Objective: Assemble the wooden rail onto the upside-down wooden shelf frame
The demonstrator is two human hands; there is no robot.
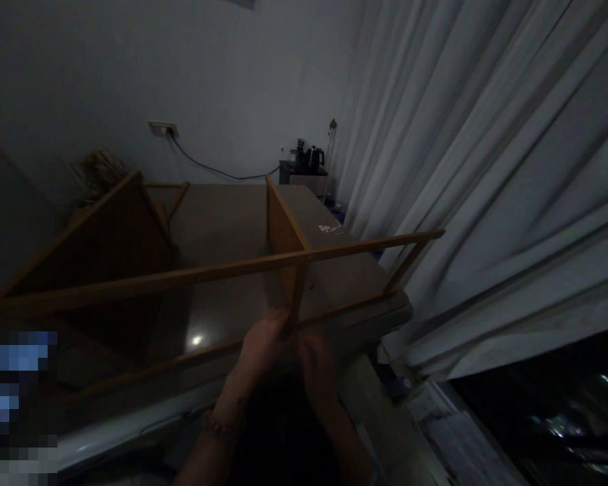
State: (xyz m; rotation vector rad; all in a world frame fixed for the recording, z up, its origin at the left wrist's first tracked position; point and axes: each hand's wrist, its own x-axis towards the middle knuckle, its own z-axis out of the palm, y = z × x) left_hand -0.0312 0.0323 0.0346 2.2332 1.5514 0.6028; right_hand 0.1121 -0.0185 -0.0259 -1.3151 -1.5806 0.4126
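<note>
A wooden shelf unit (207,270) lies on its side on a brown tabletop (223,219). My left hand (266,341), with a bracelet on the wrist, is closed at the near rail, where the middle shelf board (288,236) meets it; the fingertips are partly hidden. Just right of that joint is my right hand (318,364), its fingers curled close to the underside of the rail. Dim light hides what, if anything, those fingers pinch. A larger board (106,263) of the unit stands at the left.
A long white curtain (461,169) hangs on the right. Behind the table, a black kettle (314,158) stands on a small cabinet (309,181). A black cord (217,172) runs from the wall socket (162,129). Dried plants (98,169) are at the left.
</note>
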